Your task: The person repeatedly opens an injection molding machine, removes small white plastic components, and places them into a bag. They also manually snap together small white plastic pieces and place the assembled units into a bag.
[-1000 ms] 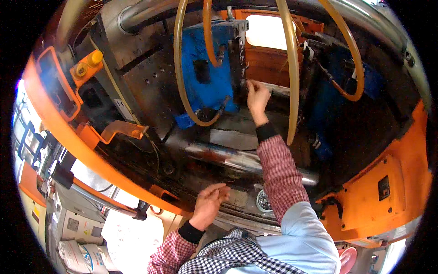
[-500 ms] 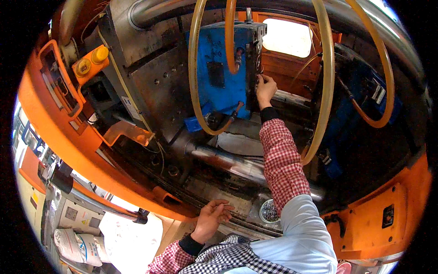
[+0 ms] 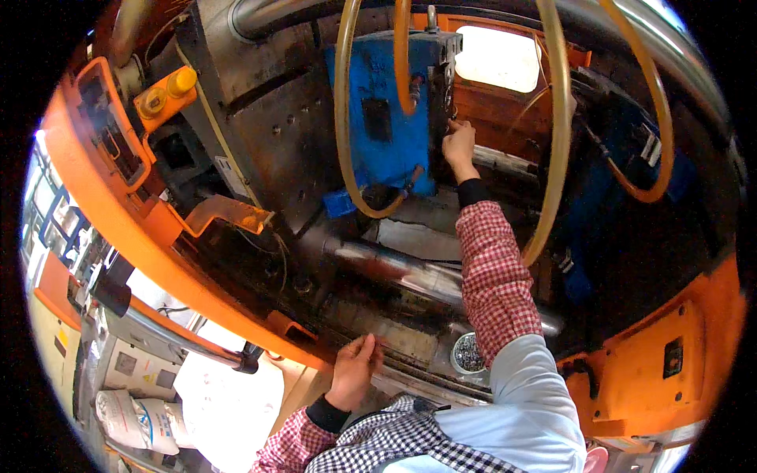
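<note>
Blue block (image 3: 394,162) stands amid orange machinery (image 3: 631,370), right hand (image 3: 458,147) (curled, grip unclear) at its dark edge (image 3: 441,94).

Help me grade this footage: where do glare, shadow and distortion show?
In the head view, the window is blown out white and the lower steel bar glares; the blue block at right sinks into shadow; the orange frame at left bows near the fisheye rim.

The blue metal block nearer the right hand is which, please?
The left blue metal block: the right hand is at its edge; the darker block stands apart.
</note>
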Action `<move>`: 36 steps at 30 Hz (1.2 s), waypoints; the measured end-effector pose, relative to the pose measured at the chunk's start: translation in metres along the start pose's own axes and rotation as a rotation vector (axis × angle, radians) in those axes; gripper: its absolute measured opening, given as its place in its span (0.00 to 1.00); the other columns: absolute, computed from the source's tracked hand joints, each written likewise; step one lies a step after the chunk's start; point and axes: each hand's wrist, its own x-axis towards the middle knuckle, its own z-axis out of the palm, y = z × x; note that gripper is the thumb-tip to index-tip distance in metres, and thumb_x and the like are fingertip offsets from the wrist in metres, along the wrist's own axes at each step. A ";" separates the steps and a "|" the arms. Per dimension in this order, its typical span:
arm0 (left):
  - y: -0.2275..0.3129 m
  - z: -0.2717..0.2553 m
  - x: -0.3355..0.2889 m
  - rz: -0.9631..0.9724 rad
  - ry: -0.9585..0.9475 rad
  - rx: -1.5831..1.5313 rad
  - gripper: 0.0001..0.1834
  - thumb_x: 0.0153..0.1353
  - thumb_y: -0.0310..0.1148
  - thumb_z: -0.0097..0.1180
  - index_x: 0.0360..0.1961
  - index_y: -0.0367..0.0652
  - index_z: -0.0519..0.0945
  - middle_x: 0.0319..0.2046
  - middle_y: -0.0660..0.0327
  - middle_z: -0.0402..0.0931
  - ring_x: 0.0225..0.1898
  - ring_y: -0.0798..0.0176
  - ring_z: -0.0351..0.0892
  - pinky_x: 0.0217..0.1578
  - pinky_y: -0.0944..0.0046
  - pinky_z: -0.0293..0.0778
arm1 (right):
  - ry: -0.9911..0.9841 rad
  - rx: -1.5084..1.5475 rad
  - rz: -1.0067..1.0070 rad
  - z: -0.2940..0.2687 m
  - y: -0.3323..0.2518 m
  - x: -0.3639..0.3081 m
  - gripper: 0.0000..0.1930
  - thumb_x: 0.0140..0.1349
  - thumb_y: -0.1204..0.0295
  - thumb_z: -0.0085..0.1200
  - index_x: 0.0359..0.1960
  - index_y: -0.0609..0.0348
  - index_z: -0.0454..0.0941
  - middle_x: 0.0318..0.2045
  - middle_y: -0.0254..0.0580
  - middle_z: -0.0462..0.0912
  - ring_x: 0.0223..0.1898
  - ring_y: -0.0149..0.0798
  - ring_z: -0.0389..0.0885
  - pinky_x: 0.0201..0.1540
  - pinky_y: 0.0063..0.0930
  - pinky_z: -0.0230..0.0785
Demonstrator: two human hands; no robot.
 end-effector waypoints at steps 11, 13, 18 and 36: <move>0.016 0.011 0.000 0.074 -0.039 -0.165 0.16 0.64 0.43 0.47 0.26 0.42 0.70 0.14 0.68 0.62 0.13 0.74 0.59 0.12 0.74 0.53 | -0.801 0.570 -0.015 -0.180 -0.151 -0.142 0.06 0.50 0.72 0.59 0.25 0.63 0.80 0.23 0.46 0.80 0.26 0.37 0.78 0.29 0.29 0.69; 0.014 0.022 0.006 0.069 -0.131 -0.204 0.17 0.63 0.45 0.47 0.26 0.42 0.71 0.13 0.69 0.59 0.13 0.74 0.57 0.13 0.75 0.51 | -0.830 0.543 -0.228 -0.200 -0.154 -0.189 0.10 0.46 0.68 0.64 0.26 0.62 0.81 0.24 0.47 0.80 0.25 0.41 0.78 0.29 0.31 0.69; 0.014 0.036 0.007 0.041 -0.207 -0.184 0.20 0.62 0.49 0.46 0.28 0.42 0.70 0.11 0.67 0.59 0.11 0.73 0.56 0.12 0.74 0.49 | -0.894 0.519 -0.147 -0.222 -0.159 -0.207 0.09 0.46 0.70 0.62 0.27 0.62 0.81 0.24 0.48 0.79 0.24 0.45 0.77 0.27 0.30 0.68; 0.012 0.027 0.005 0.075 -0.038 -0.103 0.21 0.62 0.49 0.46 0.30 0.39 0.74 0.22 0.59 0.77 0.14 0.73 0.65 0.14 0.75 0.58 | 0.111 0.476 0.098 -0.123 -0.093 -0.076 0.06 0.55 0.76 0.52 0.32 0.65 0.79 0.31 0.49 0.80 0.33 0.44 0.80 0.36 0.30 0.70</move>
